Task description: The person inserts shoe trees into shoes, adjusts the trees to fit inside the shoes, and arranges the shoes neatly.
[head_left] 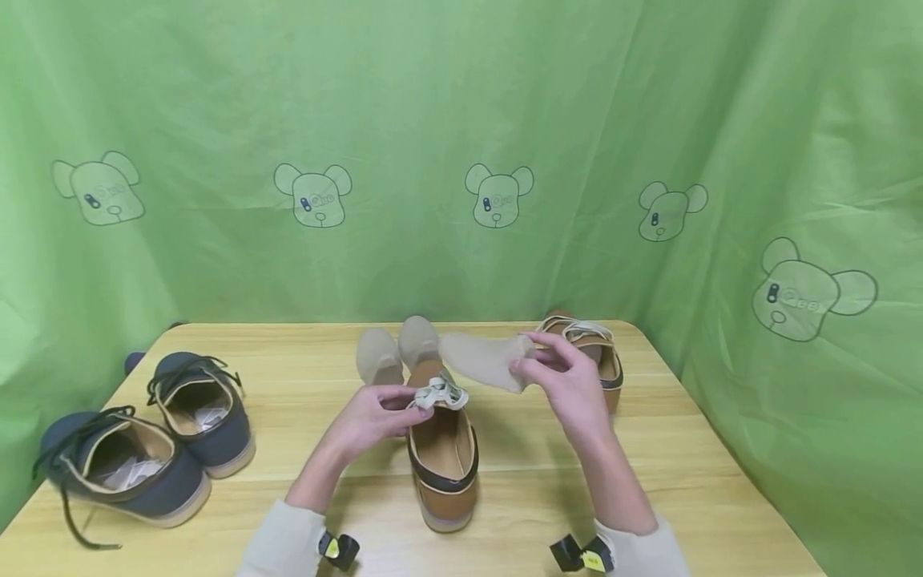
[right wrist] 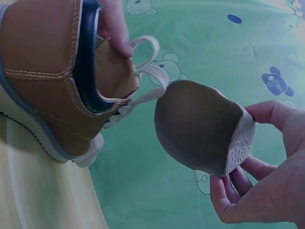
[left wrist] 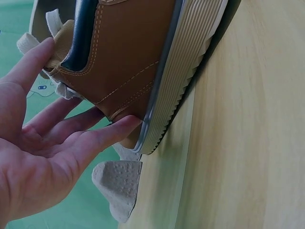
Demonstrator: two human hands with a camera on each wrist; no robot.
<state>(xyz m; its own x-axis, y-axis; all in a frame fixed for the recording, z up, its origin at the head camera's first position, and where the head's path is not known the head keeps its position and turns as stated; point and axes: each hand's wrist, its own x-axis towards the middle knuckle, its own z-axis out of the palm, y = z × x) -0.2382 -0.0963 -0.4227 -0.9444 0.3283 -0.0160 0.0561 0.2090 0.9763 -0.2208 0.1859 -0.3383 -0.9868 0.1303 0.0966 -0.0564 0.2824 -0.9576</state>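
In the head view a brown lace-up shoe (head_left: 447, 489) stands on the table, heel toward me, its grey-white laces tied in a bow. My left hand (head_left: 375, 421) holds it near the front; in the left wrist view a thumb (left wrist: 40, 57) touches the tongue and other fingers lie along the side. My right hand (head_left: 573, 389) pinches the cut end of a grey moulded-pulp shoe insert (head_left: 479, 361), raised to the right of the shoe. The right wrist view shows this insert (right wrist: 198, 126) with its hollow side visible, near the lace loops.
Two more grey pulp inserts (head_left: 378, 353) lie beyond the shoe. A second brown shoe (head_left: 613, 393) stands at the back right, partly behind my right hand. On the left stands a pair of dark blue shoes (head_left: 227, 441) with dark laces. Green curtain (head_left: 404, 264) surrounds the table.
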